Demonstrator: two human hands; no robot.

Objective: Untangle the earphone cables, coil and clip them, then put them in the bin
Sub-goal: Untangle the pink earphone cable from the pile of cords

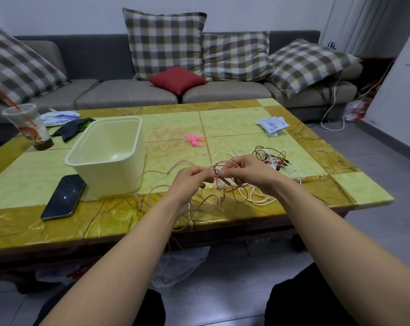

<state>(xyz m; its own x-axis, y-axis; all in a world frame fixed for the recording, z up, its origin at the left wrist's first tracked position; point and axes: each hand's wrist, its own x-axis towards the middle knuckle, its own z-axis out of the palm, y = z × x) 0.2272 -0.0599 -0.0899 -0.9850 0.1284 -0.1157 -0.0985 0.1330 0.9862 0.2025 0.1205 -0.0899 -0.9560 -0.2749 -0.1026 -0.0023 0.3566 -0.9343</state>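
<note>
Both hands are raised over the near edge of the table (234,123). The left hand (189,182) and the right hand (248,171) each pinch the pink earphone cable (219,185) between thumb and fingertips, close together. One earbud hangs just below the fingers. The slack falls in loose loops onto the table and over its front edge. A knot of brown and white cables (268,156) lies on the table just beyond the right hand. The cream bin (109,175) stands upright to the left, near the left hand. Pink clips (194,138) lie behind the hands. A phone (63,196) lies beside the bin.
</note>
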